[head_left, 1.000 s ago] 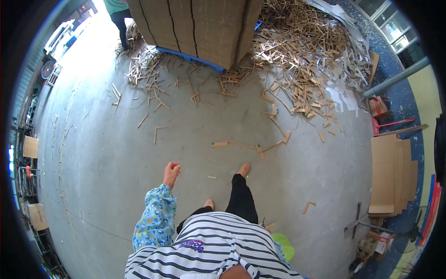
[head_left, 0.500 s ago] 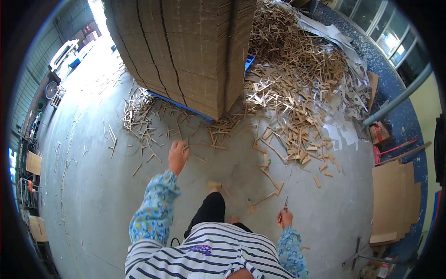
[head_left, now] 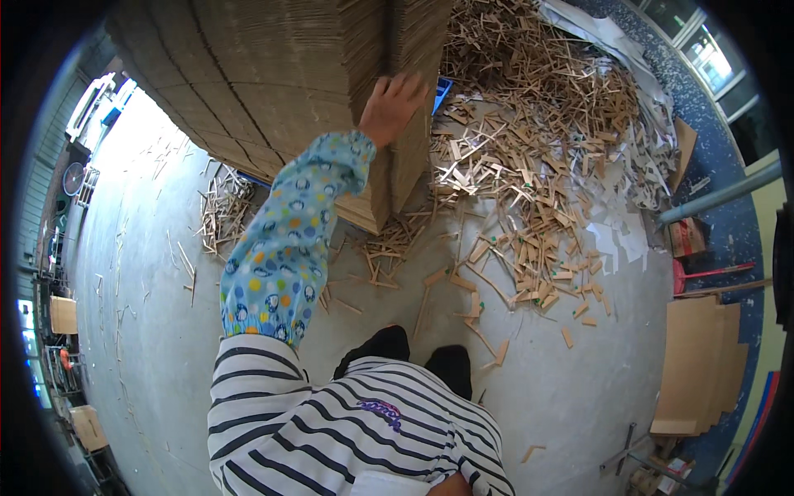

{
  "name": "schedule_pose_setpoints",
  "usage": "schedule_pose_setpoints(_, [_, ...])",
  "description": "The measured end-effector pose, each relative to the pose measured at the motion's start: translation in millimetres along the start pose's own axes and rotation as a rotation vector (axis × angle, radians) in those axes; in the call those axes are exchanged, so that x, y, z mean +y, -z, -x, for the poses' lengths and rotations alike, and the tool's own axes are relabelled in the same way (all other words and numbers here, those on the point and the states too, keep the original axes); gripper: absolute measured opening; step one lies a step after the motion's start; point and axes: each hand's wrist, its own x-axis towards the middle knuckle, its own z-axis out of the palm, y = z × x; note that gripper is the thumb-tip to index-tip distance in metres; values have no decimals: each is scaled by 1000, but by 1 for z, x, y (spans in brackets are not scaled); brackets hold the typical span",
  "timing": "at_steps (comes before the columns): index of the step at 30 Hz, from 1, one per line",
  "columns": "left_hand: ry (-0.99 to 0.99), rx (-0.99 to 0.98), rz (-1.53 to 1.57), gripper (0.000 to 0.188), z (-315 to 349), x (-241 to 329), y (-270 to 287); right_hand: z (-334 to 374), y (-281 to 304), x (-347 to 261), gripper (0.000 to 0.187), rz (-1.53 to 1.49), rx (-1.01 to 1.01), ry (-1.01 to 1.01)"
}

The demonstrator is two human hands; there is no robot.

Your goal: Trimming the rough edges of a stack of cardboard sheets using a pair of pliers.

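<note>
My left hand (head_left: 392, 107), in a patterned blue sleeve cover (head_left: 288, 236), is raised to the tall stack of brown cardboard sheets (head_left: 248, 58). Its fingers are stretched over the vertical groove near the stack's right corner and seem to rest against the cut edges. I see nothing held in that hand. My right hand is outside the picture.
A heap of cardboard offcuts (head_left: 538, 74) spreads over the floor right of the stack, with white sheeting (head_left: 608, 41) behind. Flat cardboard sheets (head_left: 695, 364) lean at the right wall beside a grey pipe (head_left: 719, 197). More scraps (head_left: 222, 211) lie left.
My left hand has gone up and right from above the floor to the stack. My right hand, which held a pointed tool with an orange handle, has left the picture. The stack appears closer.
</note>
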Motion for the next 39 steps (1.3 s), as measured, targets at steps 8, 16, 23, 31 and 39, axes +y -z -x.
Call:
schedule_pose_setpoints(8, [-435,-62,-277,26,-79,-45,-63,-128,50,-19,27,-13,-249,152])
schedule_pose_setpoints(16, [-404,-179,67,21,-77,-68,-54,-343,138,45,27,-1211,-372,-744])
schedule_pose_setpoints(23, [-387,-252,-43,21,-65,-59,-47,-428,215,23,20,-1279,-101,-826])
schedule_pose_setpoints(31, [-329,-241,-36,20,-81,-45,-56,-421,157,34,21,-1316,-172,-867])
schedule_pose_setpoints(39, [878,-140,658,18,-29,44,-100,-317,165,7,46,-994,-71,-1089])
